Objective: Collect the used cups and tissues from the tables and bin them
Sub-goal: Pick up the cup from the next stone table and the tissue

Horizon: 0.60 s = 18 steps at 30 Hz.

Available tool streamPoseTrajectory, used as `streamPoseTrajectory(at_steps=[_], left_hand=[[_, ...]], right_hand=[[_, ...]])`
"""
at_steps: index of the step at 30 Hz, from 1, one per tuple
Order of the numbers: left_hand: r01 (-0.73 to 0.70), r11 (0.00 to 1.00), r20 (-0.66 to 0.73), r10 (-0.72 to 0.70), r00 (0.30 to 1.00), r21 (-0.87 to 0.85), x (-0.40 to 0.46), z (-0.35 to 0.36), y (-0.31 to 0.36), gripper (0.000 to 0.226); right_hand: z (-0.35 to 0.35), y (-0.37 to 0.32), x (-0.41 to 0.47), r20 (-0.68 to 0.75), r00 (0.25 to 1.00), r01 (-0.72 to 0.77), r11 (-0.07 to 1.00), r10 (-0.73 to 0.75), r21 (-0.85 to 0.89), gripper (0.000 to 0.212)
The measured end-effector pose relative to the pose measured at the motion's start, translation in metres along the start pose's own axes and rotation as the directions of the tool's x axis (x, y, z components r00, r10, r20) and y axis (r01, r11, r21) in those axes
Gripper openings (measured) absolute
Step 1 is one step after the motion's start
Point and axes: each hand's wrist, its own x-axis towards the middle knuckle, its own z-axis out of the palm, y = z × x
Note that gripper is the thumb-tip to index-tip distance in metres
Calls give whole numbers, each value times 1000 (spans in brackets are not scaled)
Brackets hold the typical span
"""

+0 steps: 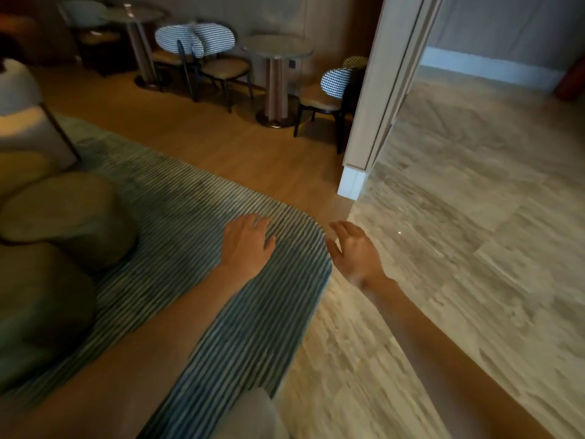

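Standing on the far round table (134, 14) near its back edge, a small pale cup (128, 10) can just be made out, blurred. Nothing is held: the left hand (246, 243) is stretched out flat over the striped rug (196, 217), fingers relaxed, and the right hand (354, 251) is spread loosely above the stone floor (459, 248). A nearer round table (278, 47) is flanked by patterned chairs (202, 36).

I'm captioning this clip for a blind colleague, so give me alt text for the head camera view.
Both hands, left hand and right hand, reach forward open and hold nothing, above a striped rug and pale stone floor. Ahead, a far round table carrying a small cup-like object, a nearer round table, and patterned chairs.
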Motion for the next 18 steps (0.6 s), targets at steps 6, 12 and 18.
streamPoseTrajectory(at_steps=[6,12,18], left_hand=[[23,999,7,-22,1000,-38,133,28,-26,50],[79,997,-60,-77,995,15,304,4,-78,49],[76,996,-58,-73,996,43,445,1,-103,47]], right_hand=[[31,30,146,81,994,67,998,-67,5,42],[17,45,339,59,994,95,995,-92,-39,43],[28,67,475,0,999,35,999,-35,-17,43]])
